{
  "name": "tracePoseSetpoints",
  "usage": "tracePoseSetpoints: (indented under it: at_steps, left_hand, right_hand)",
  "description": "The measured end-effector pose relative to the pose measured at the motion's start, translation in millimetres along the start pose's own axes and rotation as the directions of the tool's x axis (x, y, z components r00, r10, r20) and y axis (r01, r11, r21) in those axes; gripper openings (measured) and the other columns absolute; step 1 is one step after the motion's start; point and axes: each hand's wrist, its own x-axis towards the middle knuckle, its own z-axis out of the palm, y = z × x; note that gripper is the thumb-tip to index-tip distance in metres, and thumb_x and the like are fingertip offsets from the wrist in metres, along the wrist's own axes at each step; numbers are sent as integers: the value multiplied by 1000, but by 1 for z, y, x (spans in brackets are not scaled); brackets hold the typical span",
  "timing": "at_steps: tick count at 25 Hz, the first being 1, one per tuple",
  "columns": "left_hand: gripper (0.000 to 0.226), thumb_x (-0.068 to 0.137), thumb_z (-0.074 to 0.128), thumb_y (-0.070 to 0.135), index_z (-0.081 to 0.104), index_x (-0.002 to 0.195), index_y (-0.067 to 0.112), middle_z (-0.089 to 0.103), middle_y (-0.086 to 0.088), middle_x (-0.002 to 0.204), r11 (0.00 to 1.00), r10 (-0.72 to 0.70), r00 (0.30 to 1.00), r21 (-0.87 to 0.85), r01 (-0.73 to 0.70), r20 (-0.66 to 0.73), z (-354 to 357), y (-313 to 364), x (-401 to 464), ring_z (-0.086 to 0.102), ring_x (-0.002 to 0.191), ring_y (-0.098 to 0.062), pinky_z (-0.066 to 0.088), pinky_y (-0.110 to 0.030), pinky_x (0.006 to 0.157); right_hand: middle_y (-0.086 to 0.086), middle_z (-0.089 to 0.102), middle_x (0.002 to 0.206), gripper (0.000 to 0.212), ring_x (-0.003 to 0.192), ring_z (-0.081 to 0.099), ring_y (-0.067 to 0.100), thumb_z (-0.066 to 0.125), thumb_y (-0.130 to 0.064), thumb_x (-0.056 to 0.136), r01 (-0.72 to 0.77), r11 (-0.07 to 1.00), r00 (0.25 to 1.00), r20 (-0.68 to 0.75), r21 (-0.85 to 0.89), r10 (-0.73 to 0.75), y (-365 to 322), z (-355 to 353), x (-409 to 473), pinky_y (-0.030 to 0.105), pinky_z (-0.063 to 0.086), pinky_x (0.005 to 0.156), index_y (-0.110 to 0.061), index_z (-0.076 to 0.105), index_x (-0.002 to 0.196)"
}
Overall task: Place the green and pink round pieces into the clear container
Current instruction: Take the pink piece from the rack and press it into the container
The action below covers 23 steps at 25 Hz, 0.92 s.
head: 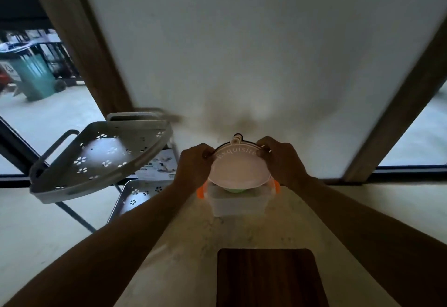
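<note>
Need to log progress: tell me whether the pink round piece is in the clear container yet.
Not yet. Both hands, left hand and right hand, hold the pink round piece tilted above the clear container.

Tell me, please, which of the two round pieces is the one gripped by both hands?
The pink round piece, lettered "Exquisite", is pinched at its far edge by the left hand and right hand. The green round piece only peeks out beneath it, over the clear container.

Pink round piece (238, 170) up over clear container (238, 204), tilted, face toward camera, white lettering "Exquisite" arcing along top rim, small tab at top edge. Green round piece (235, 190) peeking out just beneath pink one, at container mouth. Container rectangular, translucent, orange clips on both sides, sitting on pale marbled counter.
</note>
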Motion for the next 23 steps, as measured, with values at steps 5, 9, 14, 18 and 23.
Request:
tracePoseSetpoints:
  at_steps: [5,9,14,18,23]
  left_hand:
    - [15,88,65,11,73,100,11,75,-7,100,1000,-16,1000,-7,16,-7,36,-28,18,67,88,-18,46,-23,78]
    - [17,88,65,12,74,102,12,75,-6,103,999,-53,998,15,53,17,63,-49,26,67,91,-18,43,-20,80]
    - [19,89,62,9,73,104,11,74,-10,103,1000,-27,999,13,27,21,85,-68,30,66,93,-24,51,-33,87]
    - [21,92,58,8,72,107,11,74,-13,103,996,44,999,76,-45,7,95,-76,34,65,94,-30,50,-41,87]
    - [21,92,59,10,70,110,11,72,-13,101,998,38,999,60,-36,-33,108,-84,38,63,91,-29,51,-44,84]
  right_hand:
    - [12,71,102,15,90,65,29,54,-16,97,-31,999,999,45,-22,31,33,38,11,28,45,71,-11,61,110]
    - [10,61,102,12,89,60,25,58,-14,95,-47,997,998,48,-68,51,55,66,17,24,38,74,-10,63,105]
    - [12,62,96,12,85,60,29,62,-14,92,-45,995,999,22,-90,47,76,90,23,29,41,73,-8,66,102]
    - [10,68,90,14,87,58,31,66,-18,88,-44,983,999,-13,-177,42,85,99,28,37,45,76,-12,70,101]
    - [11,68,94,17,86,62,30,66,-16,88,-51,990,997,-56,-132,44,90,110,33,41,51,78,-11,71,103]
